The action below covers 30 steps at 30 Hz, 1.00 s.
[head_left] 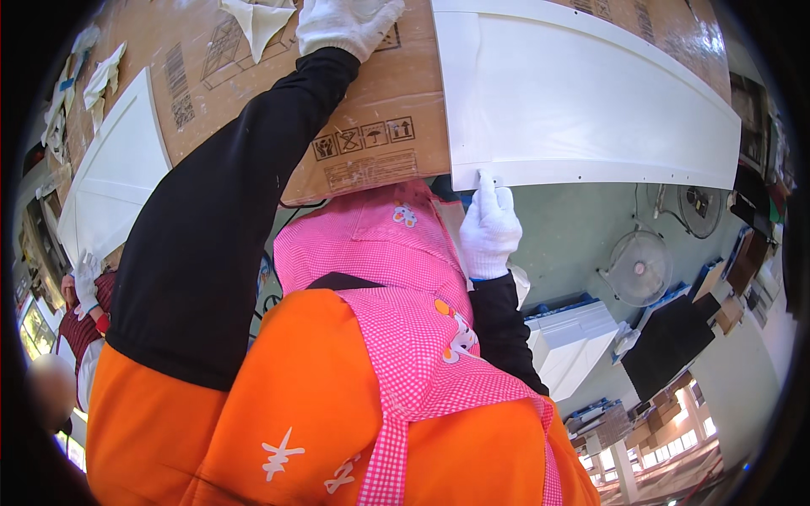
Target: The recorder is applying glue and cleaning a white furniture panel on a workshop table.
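The white panel [582, 93] is lying on the cardboard [380, 105], its near edge facing the green floor [561, 232]. The right hand [491, 226] is extending one finger onto that edge near the left corner; any grasp is not showing clearly. The upper rim is cutting off the left hand [350, 25] over the cardboard, hiding its grip.

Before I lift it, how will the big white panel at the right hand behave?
The white panel is probably stiff, showing no obvious sag. It may slide easily, as its face looks smooth. Rolling seems unlikely: it's broad and flat on the cardboard.
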Each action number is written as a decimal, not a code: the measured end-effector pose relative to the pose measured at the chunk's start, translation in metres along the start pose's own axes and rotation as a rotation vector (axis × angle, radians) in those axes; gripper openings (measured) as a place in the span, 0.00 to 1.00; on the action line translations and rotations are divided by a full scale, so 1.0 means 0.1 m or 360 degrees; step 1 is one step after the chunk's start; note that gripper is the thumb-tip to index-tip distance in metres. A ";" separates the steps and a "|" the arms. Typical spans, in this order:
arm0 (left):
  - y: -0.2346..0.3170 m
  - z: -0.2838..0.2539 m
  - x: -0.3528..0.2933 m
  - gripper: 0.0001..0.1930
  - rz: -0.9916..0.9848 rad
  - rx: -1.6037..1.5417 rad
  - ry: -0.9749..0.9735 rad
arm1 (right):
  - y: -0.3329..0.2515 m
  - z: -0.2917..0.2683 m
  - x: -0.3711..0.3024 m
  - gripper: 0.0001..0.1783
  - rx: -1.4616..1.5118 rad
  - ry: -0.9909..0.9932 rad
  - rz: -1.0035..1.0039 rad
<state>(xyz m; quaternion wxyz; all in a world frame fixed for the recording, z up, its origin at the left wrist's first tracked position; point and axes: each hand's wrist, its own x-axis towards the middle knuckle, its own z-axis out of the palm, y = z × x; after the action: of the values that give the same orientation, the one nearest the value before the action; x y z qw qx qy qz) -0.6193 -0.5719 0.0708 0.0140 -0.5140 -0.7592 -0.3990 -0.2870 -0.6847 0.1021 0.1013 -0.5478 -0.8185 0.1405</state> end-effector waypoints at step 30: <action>0.00 0.03 -0.01 0.28 -0.0025 0.0015 0.0048 | 0.02 0.12 0.08 0.32 0.0196 0.0200 -0.0422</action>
<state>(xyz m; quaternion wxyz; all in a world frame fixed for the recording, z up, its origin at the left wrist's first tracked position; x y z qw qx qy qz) -0.6176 -0.5707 0.0680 0.0246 -0.5018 -0.7648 -0.4033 -0.2918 -0.6782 0.0903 0.2034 -0.4353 -0.8656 0.1410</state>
